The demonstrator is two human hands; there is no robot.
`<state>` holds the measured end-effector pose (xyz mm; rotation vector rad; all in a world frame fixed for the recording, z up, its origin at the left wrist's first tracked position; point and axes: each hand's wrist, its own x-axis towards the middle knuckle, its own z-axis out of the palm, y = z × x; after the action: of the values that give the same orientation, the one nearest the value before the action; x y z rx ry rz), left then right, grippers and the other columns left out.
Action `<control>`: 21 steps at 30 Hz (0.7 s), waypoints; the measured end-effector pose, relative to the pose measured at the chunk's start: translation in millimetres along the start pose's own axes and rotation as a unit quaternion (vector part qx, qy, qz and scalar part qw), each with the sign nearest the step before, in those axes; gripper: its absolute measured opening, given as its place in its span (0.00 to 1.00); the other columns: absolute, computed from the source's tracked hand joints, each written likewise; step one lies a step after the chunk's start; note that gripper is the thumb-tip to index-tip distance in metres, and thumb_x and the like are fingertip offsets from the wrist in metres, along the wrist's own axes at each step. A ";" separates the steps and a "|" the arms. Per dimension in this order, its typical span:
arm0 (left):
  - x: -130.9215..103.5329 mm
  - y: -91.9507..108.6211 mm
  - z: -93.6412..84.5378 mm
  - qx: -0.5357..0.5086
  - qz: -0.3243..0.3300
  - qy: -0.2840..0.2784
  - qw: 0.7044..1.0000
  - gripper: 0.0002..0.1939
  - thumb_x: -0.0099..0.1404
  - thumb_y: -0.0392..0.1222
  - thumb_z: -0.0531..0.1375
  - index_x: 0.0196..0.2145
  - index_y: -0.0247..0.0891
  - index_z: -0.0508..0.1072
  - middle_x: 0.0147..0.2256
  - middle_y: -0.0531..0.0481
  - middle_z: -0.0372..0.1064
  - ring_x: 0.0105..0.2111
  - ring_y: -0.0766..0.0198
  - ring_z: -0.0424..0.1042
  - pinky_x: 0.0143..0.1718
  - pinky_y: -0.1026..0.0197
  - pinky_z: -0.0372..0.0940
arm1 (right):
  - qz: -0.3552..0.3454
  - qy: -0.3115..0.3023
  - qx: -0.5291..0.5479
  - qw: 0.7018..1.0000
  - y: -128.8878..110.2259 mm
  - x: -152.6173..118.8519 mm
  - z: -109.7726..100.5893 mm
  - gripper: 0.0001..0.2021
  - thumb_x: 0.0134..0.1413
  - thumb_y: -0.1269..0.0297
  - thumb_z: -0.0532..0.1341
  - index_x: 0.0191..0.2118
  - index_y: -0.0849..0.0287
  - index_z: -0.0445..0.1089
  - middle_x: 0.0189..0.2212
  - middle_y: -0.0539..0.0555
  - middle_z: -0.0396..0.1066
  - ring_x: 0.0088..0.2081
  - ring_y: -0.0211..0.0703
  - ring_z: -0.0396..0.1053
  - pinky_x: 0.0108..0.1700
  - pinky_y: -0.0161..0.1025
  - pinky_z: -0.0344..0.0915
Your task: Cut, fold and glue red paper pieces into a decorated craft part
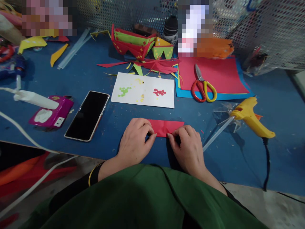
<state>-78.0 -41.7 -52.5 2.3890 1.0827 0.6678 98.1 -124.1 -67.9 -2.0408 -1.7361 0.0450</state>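
Note:
A strip of red paper [166, 126] lies on the blue table, its long edge running side to side in front of me. My left hand [137, 140] pinches its near left corner between thumb and curled fingers. At the near right corner, my right hand [187, 146] grips the paper the same way. Slight creases show in the strip's middle. Just beyond it lies a white card [147, 101] bearing small heaps of green, yellow and red paper bits.
Scissors [201, 84] rest on stacked coloured sheets [214, 74]. A yellow glue gun [252, 116] sits at right, a phone [88, 116] and purple power strip [51, 111] at left. Decorated red and green paper pieces [131, 47] stand at the back among scraps [159, 65].

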 end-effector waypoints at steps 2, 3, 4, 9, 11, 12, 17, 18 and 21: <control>0.0 0.2 0.5 0.001 0.000 0.005 1.000 0.07 0.66 0.33 0.62 0.30 0.38 0.71 0.38 0.46 0.72 0.43 0.55 0.68 0.43 0.52 0.66 | 0.001 -0.002 0.004 1.000 0.6 0.0 0.3 0.11 0.65 0.62 0.60 0.30 0.55 0.65 0.30 0.54 0.68 0.35 0.48 0.65 0.39 0.44 0.57; 0.0 0.4 0.7 0.001 -0.001 0.007 1.000 0.07 0.66 0.33 0.61 0.29 0.38 0.71 0.38 0.46 0.72 0.43 0.55 0.68 0.43 0.52 0.66 | 0.002 -0.002 0.006 1.000 0.9 0.0 0.5 0.11 0.65 0.62 0.60 0.30 0.55 0.65 0.30 0.54 0.68 0.35 0.48 0.65 0.39 0.44 0.57; 0.1 0.6 0.9 0.001 -0.002 0.008 1.000 0.07 0.66 0.33 0.61 0.29 0.38 0.71 0.38 0.46 0.72 0.43 0.55 0.69 0.43 0.52 0.66 | 0.003 -0.002 0.008 1.000 1.2 0.0 0.6 0.11 0.65 0.62 0.60 0.30 0.55 0.65 0.30 0.54 0.68 0.35 0.48 0.65 0.39 0.44 0.57; 0.5 1.5 1.1 0.003 -0.006 0.010 1.000 0.07 0.65 0.33 0.61 0.29 0.39 0.70 0.38 0.47 0.72 0.43 0.54 0.69 0.42 0.51 0.66 | 0.007 -0.002 0.010 1.000 1.5 0.5 0.1 0.11 0.65 0.62 0.60 0.30 0.55 0.65 0.30 0.54 0.68 0.35 0.47 0.65 0.38 0.44 0.57; 0.6 1.2 1.4 0.004 -0.005 0.012 1.000 0.07 0.65 0.32 0.61 0.29 0.39 0.70 0.38 0.47 0.72 0.42 0.54 0.69 0.42 0.51 0.67 | 0.011 -0.003 0.005 1.000 1.3 0.6 -0.5 0.11 0.65 0.61 0.60 0.30 0.55 0.66 0.30 0.54 0.68 0.34 0.47 0.65 0.38 0.44 0.56; 0.5 1.0 1.7 0.005 -0.004 0.013 1.000 0.07 0.65 0.32 0.61 0.29 0.39 0.70 0.38 0.47 0.72 0.42 0.54 0.69 0.42 0.51 0.66 | 0.013 -0.003 0.002 1.000 1.1 0.6 -0.8 0.11 0.65 0.61 0.60 0.30 0.55 0.66 0.30 0.54 0.68 0.34 0.47 0.65 0.38 0.44 0.56; 0.5 0.8 1.9 0.006 -0.002 0.013 1.000 0.07 0.64 0.32 0.61 0.29 0.38 0.69 0.38 0.46 0.72 0.42 0.55 0.69 0.42 0.52 0.66 | 0.019 -0.003 -0.006 1.000 0.9 0.6 -1.7 0.11 0.65 0.60 0.60 0.30 0.56 0.66 0.30 0.54 0.69 0.34 0.47 0.66 0.38 0.44 0.56; 0.5 1.1 1.5 0.007 -0.002 0.010 1.000 0.07 0.64 0.32 0.61 0.29 0.38 0.69 0.38 0.46 0.72 0.42 0.54 0.69 0.42 0.52 0.66 | 0.018 -0.004 -0.005 1.000 1.0 0.7 -1.7 0.11 0.65 0.60 0.60 0.30 0.56 0.66 0.30 0.54 0.69 0.34 0.47 0.66 0.38 0.44 0.56; 0.4 1.9 -0.1 0.019 -0.002 0.005 1.000 0.04 0.65 0.33 0.61 0.33 0.39 0.70 0.37 0.46 0.73 0.41 0.54 0.69 0.42 0.53 0.66 | 0.020 -0.007 0.001 1.000 1.6 1.0 -1.6 0.11 0.65 0.61 0.60 0.30 0.56 0.66 0.30 0.54 0.69 0.34 0.47 0.65 0.38 0.44 0.55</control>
<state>-76.8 -42.6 -51.3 2.4184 1.1135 0.6646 100.2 -123.8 -66.8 -2.0778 -1.7036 0.0745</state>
